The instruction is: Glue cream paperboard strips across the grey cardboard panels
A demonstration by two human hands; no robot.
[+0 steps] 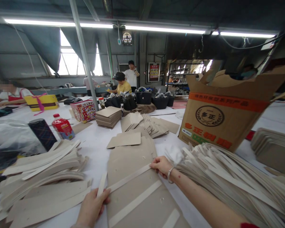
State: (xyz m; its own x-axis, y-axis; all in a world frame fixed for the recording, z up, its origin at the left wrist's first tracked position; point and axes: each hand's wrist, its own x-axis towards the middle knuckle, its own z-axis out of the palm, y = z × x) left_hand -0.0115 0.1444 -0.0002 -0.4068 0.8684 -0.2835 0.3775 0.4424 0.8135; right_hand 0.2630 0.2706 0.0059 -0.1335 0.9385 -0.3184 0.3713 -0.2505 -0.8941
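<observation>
A pale narrow strip (130, 178) lies slanting across a large grey-brown board (123, 163) in the middle of the table. My right hand (161, 166), a bracelet at its wrist, pinches the strip's upper right end. At the board's left edge, my left hand (93, 202) is closed on the strip's lower left end, and a short pale piece (102, 184) sticks up from between its fingers. Two more pale strips lie on the board, one below the hands (135, 202) and one near the bottom edge (171, 218).
Curved board pieces (49, 202) are piled at left, a heap of long strips (228, 177) at right. Beyond stand a carton (218, 120), stacked boards (108, 117), a red bottle (63, 127) and black bags (143, 96). Several people are at the back and left.
</observation>
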